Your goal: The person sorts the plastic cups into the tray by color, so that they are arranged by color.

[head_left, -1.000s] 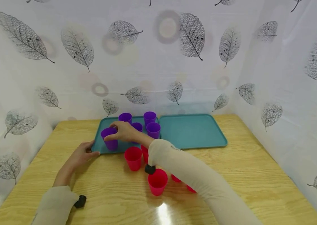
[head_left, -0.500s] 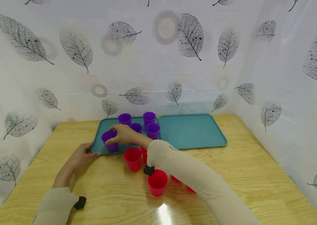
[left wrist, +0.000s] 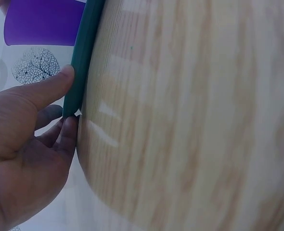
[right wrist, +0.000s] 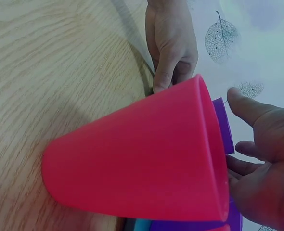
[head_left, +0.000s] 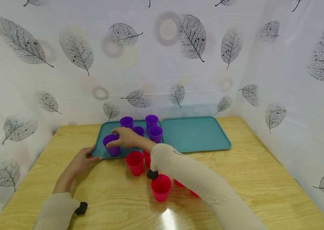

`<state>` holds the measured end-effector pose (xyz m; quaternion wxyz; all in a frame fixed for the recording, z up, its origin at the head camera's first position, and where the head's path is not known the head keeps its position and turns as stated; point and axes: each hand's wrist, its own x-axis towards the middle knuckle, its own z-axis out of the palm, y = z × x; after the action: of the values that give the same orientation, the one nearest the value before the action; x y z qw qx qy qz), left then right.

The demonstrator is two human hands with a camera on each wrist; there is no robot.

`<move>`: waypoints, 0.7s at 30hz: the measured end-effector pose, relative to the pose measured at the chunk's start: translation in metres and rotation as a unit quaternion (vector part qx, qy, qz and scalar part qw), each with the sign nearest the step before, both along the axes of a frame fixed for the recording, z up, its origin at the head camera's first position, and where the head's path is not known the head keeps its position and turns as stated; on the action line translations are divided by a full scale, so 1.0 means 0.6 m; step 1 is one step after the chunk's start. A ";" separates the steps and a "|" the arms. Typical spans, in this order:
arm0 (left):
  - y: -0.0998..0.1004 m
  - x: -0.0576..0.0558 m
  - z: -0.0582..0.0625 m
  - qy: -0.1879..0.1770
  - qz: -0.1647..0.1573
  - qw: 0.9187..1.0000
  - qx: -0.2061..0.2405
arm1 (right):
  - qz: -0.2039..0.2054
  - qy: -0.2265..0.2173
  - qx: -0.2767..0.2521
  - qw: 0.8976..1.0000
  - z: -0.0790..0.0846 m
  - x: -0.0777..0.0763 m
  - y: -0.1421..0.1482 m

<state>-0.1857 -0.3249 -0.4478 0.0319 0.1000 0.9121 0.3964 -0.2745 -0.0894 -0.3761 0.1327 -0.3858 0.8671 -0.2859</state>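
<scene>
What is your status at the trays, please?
Left grip pinching near-left corner of left tray. Right grip at rim of leftmost purple cup, hold unclear; cup looks upright. Red cups on near side of tray, some partly hidden by right sleeve.

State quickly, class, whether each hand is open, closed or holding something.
Left hand: holding the left tray by its corner.
Right hand: around the nearest purple cup; grip cannot be told.

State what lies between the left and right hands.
The head view shows a purple cup at the right hand, on the left teal tray the left hand grips.
</scene>
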 end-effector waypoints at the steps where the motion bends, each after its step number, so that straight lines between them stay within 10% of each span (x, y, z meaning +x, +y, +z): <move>1: 0.000 0.000 0.000 0.000 0.000 1.000 0.000 | 0.000 0.001 -0.002 1.000 0.001 0.001 0.001; 21: 0.000 0.000 0.000 -0.007 0.006 1.000 0.001 | 0.010 -0.012 -0.092 0.996 0.059 -0.001 0.053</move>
<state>-0.1857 -0.3246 -0.4477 0.0357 0.0917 0.9119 0.3984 -0.2749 -0.0575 -0.3407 0.1099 -0.4014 0.8318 -0.3674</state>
